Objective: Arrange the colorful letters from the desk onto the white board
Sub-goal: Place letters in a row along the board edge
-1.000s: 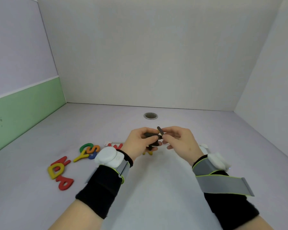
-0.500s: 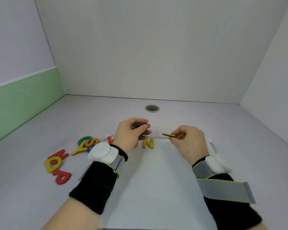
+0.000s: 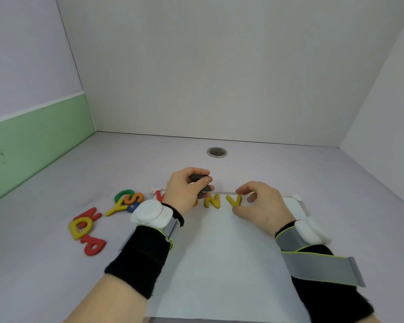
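Observation:
A white board (image 3: 231, 252) lies flat on the desk in front of me. Along its far edge sit a red letter (image 3: 159, 195), an orange letter mostly hidden behind my left hand, a yellow N (image 3: 212, 201) and a yellow V (image 3: 234, 201). My right hand (image 3: 259, 206) has its fingertips on the yellow V, thumb below it. My left hand (image 3: 187, 192) hovers over the board's far edge and grips several dark-backed letters (image 3: 200, 184). On the desk to the left lie a green, yellow Y, orange S cluster (image 3: 126, 200) and a red and yellow group (image 3: 85, 227).
A round metal-rimmed hole (image 3: 217, 152) sits in the desk near the back wall. Walls enclose the desk at the back, left and right. Both wrists wear black braces with white devices.
My right hand carried the yellow V down from the air and set it on the board to the right of the N. My left hand stayed raised with its stack of letters.

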{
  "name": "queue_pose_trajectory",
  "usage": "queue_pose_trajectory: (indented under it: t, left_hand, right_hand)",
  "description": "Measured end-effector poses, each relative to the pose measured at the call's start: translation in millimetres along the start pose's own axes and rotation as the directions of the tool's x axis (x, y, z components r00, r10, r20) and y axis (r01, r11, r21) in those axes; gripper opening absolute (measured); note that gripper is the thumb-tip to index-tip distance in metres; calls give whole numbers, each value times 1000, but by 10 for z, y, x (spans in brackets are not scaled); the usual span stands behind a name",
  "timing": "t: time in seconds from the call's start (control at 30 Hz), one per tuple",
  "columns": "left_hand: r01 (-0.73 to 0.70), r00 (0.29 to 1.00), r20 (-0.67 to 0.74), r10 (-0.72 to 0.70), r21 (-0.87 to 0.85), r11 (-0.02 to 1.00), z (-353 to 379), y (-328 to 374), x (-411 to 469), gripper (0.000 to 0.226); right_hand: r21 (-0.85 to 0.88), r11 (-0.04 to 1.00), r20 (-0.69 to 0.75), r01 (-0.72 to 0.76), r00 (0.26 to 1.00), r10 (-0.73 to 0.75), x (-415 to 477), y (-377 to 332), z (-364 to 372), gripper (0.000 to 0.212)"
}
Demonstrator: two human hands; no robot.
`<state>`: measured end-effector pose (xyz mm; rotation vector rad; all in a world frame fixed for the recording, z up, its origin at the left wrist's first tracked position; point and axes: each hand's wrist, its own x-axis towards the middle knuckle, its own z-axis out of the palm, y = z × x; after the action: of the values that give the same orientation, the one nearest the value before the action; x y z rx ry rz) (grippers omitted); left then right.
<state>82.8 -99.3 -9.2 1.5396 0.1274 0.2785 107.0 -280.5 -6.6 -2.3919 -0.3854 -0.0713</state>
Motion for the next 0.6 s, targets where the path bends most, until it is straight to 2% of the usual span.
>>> queue_pose_trajectory:
  t: [0.27, 0.43, 0.6]
  left_hand:
    - [43, 998, 42, -41, -52, 998, 64, 19, -22, 20]
    - [125, 988, 115, -107, -164, 979, 110, 48, -21, 41]
    - [102, 978, 193, -75, -133, 986, 104, 26, -47, 44]
  right_hand:
    - [25, 1000, -22, 6, 1000, -5, 13, 31, 25, 35]
    - [32, 999, -8, 12, 1000, -12, 6, 8, 25, 46]
    - [22, 999, -45, 43, 998, -42, -5, -4, 35, 47]
